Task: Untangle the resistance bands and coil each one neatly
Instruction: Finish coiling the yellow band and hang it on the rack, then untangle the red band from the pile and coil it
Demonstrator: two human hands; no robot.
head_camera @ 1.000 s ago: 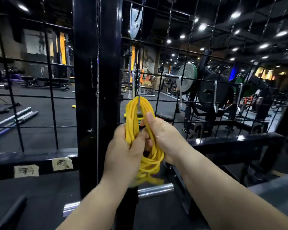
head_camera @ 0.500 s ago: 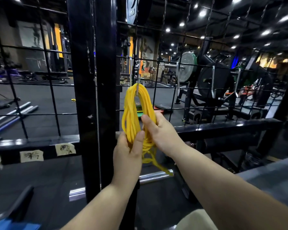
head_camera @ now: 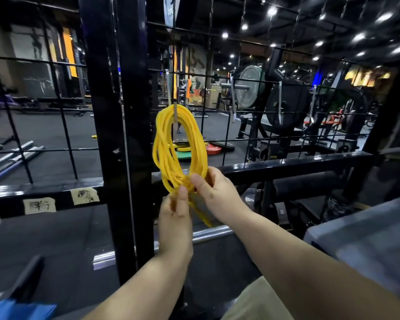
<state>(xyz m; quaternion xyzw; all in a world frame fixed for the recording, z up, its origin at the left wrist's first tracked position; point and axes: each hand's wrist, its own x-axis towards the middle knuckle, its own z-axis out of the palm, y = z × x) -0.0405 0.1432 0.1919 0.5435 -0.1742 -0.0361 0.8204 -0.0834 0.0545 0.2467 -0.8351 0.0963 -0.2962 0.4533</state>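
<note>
Yellow band coil (head_camera: pixel 159 146) hung from hook (head_camera: pixel 175 113) on wire grid (head_camera: pixel 69 149). Coil bottom pinched by left hand (head_camera: pixel 174 218), thumb pressed on strands; clasped by right hand (head_camera: pixel 217 195), fingers curled round.

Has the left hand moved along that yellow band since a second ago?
Yes. The left hand has slid down the yellow resistance band, away from the metal hook, from mid-coil to its bottom by the black rail.
</note>
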